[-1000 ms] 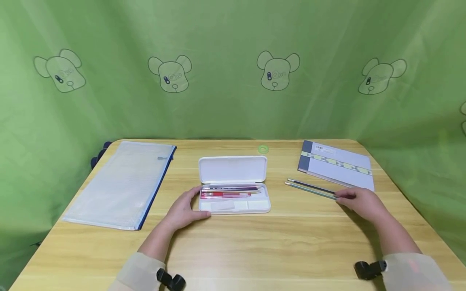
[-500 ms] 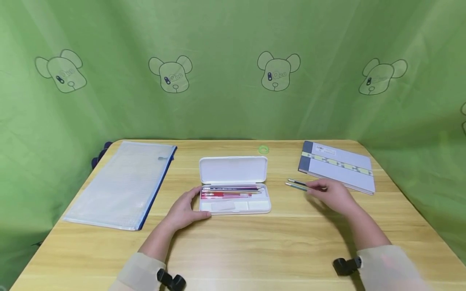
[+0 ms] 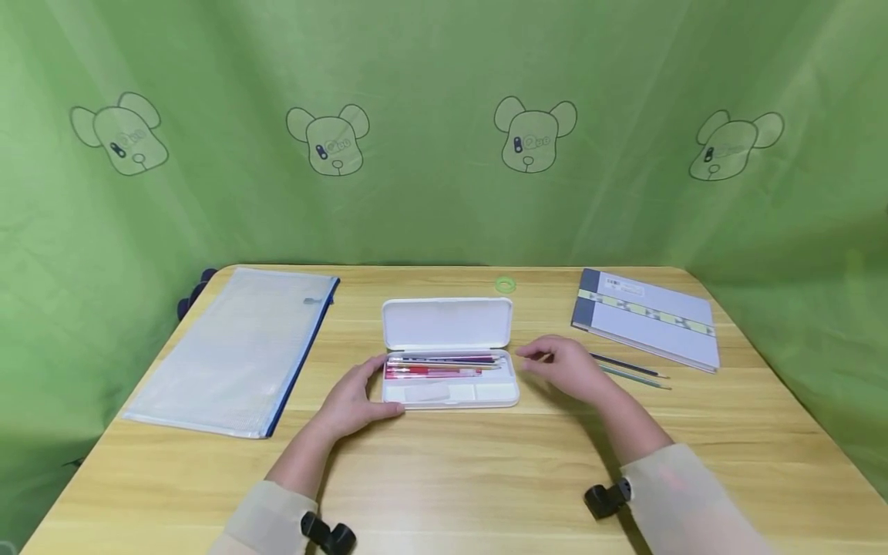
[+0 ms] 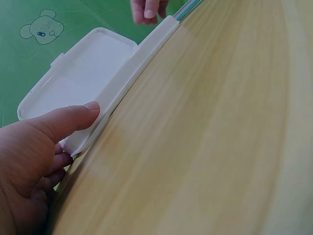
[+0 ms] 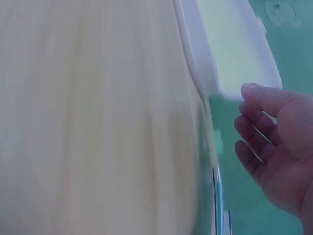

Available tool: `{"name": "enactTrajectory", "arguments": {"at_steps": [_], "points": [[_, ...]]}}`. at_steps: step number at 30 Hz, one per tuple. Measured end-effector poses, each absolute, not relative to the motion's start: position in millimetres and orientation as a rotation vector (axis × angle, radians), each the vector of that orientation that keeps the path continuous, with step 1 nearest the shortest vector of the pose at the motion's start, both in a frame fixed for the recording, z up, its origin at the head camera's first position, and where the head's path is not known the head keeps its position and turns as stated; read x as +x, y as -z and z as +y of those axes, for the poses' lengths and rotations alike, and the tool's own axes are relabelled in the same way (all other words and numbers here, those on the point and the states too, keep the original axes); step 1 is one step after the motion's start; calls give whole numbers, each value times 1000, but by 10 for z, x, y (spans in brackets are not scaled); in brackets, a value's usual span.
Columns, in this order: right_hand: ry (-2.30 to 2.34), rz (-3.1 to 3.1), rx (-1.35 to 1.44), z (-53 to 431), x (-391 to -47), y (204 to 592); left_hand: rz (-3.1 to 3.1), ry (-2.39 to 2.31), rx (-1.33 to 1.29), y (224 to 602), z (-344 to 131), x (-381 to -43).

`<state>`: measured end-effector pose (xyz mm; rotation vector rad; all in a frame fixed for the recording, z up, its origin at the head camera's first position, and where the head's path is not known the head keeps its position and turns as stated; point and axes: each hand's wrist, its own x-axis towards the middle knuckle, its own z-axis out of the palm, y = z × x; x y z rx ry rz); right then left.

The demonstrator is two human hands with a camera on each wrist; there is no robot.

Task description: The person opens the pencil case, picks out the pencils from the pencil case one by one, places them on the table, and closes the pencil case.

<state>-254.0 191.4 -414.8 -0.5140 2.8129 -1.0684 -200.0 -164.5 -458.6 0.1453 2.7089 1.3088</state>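
Pencil case lies open on the table, its long side running left to right. The left hand holds its left end; the right hand, fingers loosely bent and holding nothing, is just beside its right end, with two pencils rightward.

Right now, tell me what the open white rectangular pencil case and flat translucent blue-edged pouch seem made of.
White pencil case: probably rigid plastic, smooth and satin, from its moulded, rounded corners.
Translucent pouch: likely flexible plastic, softly glossy, from its thin milky sheet; fine surface lines may be mesh.
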Motion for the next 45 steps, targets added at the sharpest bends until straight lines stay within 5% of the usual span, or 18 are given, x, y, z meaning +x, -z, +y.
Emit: {"name": "enactTrajectory", "arguments": {"at_steps": [33,45], "points": [[554,2870,-732,1241,-2693,4164,2712,-1287,137,4555,-1641,-1992],[845,2784,-589,1285,-2694,4204,2726,-1279,145,4568,-1642,-1997]]}}
